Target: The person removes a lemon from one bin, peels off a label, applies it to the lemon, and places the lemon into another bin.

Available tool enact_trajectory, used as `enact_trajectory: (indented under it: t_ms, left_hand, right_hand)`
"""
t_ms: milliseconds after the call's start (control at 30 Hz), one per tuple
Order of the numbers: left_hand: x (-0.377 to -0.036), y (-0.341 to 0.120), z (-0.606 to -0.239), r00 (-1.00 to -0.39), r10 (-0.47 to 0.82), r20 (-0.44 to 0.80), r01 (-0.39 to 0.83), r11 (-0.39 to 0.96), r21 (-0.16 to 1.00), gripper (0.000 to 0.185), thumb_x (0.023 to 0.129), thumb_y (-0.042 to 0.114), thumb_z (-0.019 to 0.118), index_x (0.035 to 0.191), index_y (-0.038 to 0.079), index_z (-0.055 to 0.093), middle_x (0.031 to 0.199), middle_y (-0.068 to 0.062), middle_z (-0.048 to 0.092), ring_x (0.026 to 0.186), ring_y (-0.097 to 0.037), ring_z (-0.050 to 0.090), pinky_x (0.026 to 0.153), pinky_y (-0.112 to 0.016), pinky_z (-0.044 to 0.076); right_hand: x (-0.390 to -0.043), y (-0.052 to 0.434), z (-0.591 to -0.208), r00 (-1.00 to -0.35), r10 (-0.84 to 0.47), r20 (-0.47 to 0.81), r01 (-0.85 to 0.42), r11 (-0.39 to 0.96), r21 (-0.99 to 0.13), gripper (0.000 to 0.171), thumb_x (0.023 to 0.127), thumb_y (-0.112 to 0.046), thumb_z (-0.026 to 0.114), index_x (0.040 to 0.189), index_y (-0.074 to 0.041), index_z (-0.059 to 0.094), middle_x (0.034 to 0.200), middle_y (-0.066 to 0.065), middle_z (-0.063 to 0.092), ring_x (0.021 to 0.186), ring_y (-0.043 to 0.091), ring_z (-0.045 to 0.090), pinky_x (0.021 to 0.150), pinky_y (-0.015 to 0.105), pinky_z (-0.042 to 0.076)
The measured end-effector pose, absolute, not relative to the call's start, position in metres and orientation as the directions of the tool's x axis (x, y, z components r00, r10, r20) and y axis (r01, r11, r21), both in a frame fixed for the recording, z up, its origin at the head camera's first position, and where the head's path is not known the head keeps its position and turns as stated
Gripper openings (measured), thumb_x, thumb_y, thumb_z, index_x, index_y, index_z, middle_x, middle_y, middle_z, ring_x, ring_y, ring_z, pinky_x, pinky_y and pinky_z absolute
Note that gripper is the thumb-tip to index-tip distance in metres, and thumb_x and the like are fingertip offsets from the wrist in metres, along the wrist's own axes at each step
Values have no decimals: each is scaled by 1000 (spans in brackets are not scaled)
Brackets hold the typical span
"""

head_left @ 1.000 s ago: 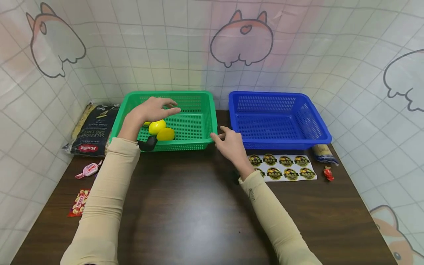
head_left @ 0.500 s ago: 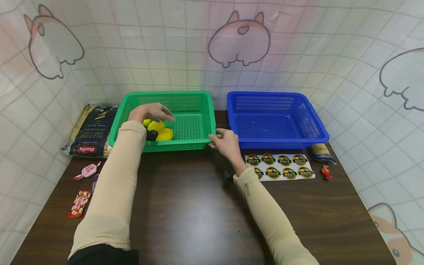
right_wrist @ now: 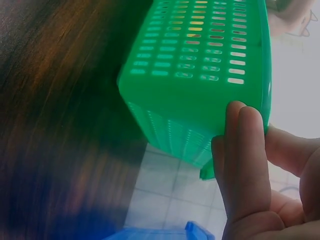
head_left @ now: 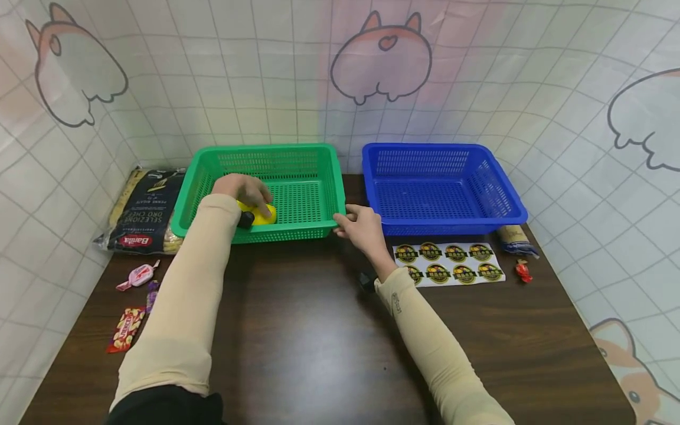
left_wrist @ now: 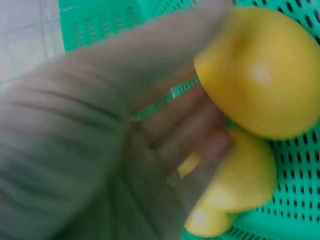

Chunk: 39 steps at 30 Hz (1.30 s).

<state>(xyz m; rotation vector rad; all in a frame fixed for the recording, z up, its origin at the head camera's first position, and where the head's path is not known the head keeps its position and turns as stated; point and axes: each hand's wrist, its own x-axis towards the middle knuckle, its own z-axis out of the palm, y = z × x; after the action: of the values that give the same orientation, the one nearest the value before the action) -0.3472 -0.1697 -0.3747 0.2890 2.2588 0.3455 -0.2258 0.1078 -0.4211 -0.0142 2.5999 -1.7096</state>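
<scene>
In the head view, my left hand [head_left: 245, 190] reaches down into the green basket [head_left: 319, 231], its fingers at a yellow, lemon-like fruit [head_left: 264, 216]. The left wrist view has this rounded fruit [left_wrist: 265, 75] beyond the blurred thumb and fingers, which come to its near side; a firm grip does not show. Two more yellow fruits lie below it, a larger one [left_wrist: 247, 172] and a smaller one [left_wrist: 207, 221]. My right hand [head_left: 363, 229] pinches the basket's front right corner; in the right wrist view, thumb and fingers [right_wrist: 250, 155] sit on either side of the rim.
A blue basket [head_left: 451, 225] stands to the right, with a sticker sheet [head_left: 448, 264] before it. At left lie a pasta bag [head_left: 149, 209], a pink-wrapped candy [head_left: 139, 275], and a red snack packet [head_left: 126, 329]. A red candy [head_left: 523, 271] and another packet [head_left: 515, 241] lie right.
My left hand has dropped from above the green basket down to the fruit, its fingers now bent downward. My right hand has moved onto the basket's corner and pinches it.
</scene>
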Motion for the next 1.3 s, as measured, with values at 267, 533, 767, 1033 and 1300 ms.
enact_trajectory:
  t_ms: [267,533,767,1033,1300]
  left_hand:
    - [-346,-172,-377,-596,298,-746,142,953,267,68,100,37,59,154,5,34,158,-24,34,141,-39,39,115,-47,42]
    - [-348,-178,-375,-635,381,-672,95,902,422,57,100,30,58,145,-1,44,140,-24,49,122,-33,51,106,-43,50]
    - [-351,-179,-356,-744,454,-491,140,824,549,66,96,33,62,148,-2,41,149,-25,45,133,-39,50,110,-50,49]
    - [-324,-185,-325,-856,496,-147,264,663,701,63,93,37,68,145,8,50,145,-17,56,128,-32,55,109,-51,45]
    - [-266,-173,-314,-842,531,93,409,517,752,51,89,23,73,138,15,59,128,-9,68,112,-15,63,95,-28,53]
  right_hand:
    - [-226,109,-420,-999,-38,-38,20,402,-916,55,96,-21,66,144,1,49,109,21,75,83,27,77,78,41,64]
    - [-227,108,-423,-999,-33,-9,-7,443,-896,54,97,-23,65,143,0,51,102,19,77,74,18,76,76,40,64]
    - [-222,115,-424,-999,-39,14,-33,560,-828,56,100,-36,58,146,-4,49,107,13,77,85,19,77,87,39,62]
    - [-199,153,-418,-994,-107,29,-98,729,-677,40,101,-36,57,130,-10,65,115,11,75,102,25,74,86,44,61]
    - [-182,216,-434,-994,-106,-36,-73,853,-518,34,99,-24,60,125,-4,68,119,17,73,105,33,70,88,49,57]
